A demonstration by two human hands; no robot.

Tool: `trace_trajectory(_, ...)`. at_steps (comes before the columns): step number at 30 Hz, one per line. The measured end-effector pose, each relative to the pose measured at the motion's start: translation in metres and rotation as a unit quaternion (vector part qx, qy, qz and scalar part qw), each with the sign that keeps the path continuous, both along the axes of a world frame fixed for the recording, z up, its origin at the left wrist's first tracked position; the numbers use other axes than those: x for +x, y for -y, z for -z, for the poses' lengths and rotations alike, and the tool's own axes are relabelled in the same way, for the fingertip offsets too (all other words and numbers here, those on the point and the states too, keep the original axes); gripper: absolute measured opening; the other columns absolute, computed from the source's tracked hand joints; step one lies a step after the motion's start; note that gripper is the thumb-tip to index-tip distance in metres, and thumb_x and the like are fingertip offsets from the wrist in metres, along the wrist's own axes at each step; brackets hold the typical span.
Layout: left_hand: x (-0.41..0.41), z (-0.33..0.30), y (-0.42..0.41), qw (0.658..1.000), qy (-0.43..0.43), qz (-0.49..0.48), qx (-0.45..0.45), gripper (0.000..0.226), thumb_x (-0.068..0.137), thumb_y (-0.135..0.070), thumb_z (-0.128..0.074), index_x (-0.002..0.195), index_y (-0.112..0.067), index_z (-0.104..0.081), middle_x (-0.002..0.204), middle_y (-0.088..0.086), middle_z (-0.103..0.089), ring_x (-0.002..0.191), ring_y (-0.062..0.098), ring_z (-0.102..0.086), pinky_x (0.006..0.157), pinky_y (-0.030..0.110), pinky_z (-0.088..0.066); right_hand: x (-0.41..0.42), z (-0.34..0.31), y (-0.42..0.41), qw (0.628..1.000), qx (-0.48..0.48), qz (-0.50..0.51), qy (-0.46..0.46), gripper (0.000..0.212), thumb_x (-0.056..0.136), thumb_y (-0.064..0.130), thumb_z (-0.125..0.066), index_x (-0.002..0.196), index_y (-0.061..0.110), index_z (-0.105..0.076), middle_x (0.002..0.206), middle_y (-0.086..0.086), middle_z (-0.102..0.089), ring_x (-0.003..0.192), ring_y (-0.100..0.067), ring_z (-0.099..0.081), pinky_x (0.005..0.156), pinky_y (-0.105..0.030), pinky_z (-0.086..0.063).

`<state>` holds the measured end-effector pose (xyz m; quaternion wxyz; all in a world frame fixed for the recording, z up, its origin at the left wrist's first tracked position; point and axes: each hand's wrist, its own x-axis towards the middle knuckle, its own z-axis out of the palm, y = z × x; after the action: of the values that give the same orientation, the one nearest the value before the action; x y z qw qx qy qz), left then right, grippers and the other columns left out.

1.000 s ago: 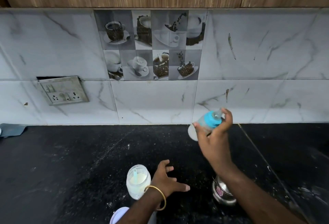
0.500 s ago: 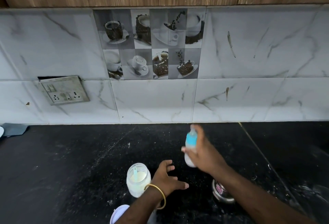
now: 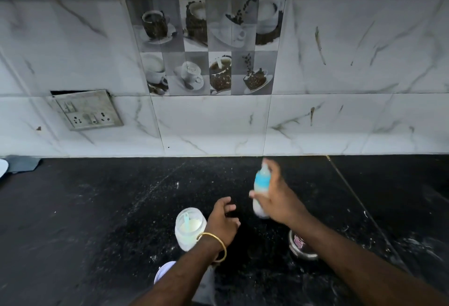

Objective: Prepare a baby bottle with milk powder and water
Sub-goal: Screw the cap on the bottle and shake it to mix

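Head camera, looking down at a kitchen worktop: a person's right hand is wrapped around a baby bottle, fingers closed on its milky body, holding it upright above the black counter. The bottle and the fingers are smeared with motion blur; the blue collar and clear teat stand above the grip, and the white base shows just below it.

To the left of that grip, and slightly lower in the frame, the left hand hovers over the counter with fingers loosely spread and curled, gripping nothing. A gold bangle circles its wrist. Just beside the left hand, on the side away from the bottle, stands an open jar of pale milk powder with a light blue scoop standing in it. Whether the hand touches the jar cannot be told.

Below the bottle grip, partly hidden under the right forearm, sits a small steel vessel. A white lid peeps out beneath the left forearm near the bottom edge.

Behind the counter rises a white marbled tile wall with a panel of coffee-cup tiles and a switch plate, well apart from both hands.
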<state>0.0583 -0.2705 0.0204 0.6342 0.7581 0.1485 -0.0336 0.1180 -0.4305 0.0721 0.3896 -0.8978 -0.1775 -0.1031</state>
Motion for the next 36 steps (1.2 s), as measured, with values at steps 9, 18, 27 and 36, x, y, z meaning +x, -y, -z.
trace_trajectory(9, 0.01, -0.005, 0.0, 0.999, 0.019, -0.022, -0.03, 0.05, 0.09, 0.014, -0.053, 0.134, -0.008, -0.047, 0.122, 0.006, -0.057, 0.072, 0.011, -0.057, 0.062, 0.025, -0.048, 0.002, 0.014, 0.0, 0.999, 0.026, 0.028, 0.015, 0.085, 0.089, 0.032, -0.07, 0.15, 0.025, -0.011, 0.143, -0.02, -0.044, 0.118, -0.032, -0.057, 0.099, -0.044, -0.049)
trace_trajectory(18, 0.014, -0.009, -0.003, 0.998, 0.019, -0.025, -0.056, 0.048, 0.09, 0.005, -0.06, 0.133, -0.013, -0.049, 0.128, 0.005, -0.059, 0.092, 0.019, -0.064, 0.079, 0.037, -0.056, -0.003, 0.012, -0.004, 0.999, 0.022, 0.016, 0.026, 0.085, 0.09, 0.031, -0.07, 0.151, 0.021, -0.012, 0.143, -0.012, -0.043, 0.112, -0.022, -0.057, 0.098, -0.032, -0.048)
trace_trajectory(27, 0.014, -0.006, -0.007, 0.996, 0.005, -0.033, -0.085, 0.044, 0.091, 0.002, -0.059, 0.13, -0.016, -0.05, 0.128, 0.004, -0.06, 0.114, 0.027, -0.064, 0.078, 0.036, -0.058, 0.0, 0.006, -0.003, 0.997, 0.051, 0.027, 0.057, 0.082, 0.089, 0.03, -0.069, 0.149, 0.019, -0.015, 0.135, -0.012, -0.048, 0.109, -0.026, -0.059, 0.095, -0.036, -0.05)
trace_trajectory(36, 0.014, -0.006, -0.006, 0.996, 0.005, -0.027, -0.083, 0.045, 0.09, 0.0, -0.063, 0.13, -0.016, -0.05, 0.128, 0.004, -0.06, 0.112, 0.024, -0.064, 0.079, 0.036, -0.058, -0.004, 0.005, -0.006, 0.994, 0.024, 0.046, 0.095, 0.08, 0.091, 0.029, -0.067, 0.15, 0.014, -0.014, 0.142, -0.022, -0.045, 0.116, -0.03, -0.058, 0.099, -0.031, -0.048)
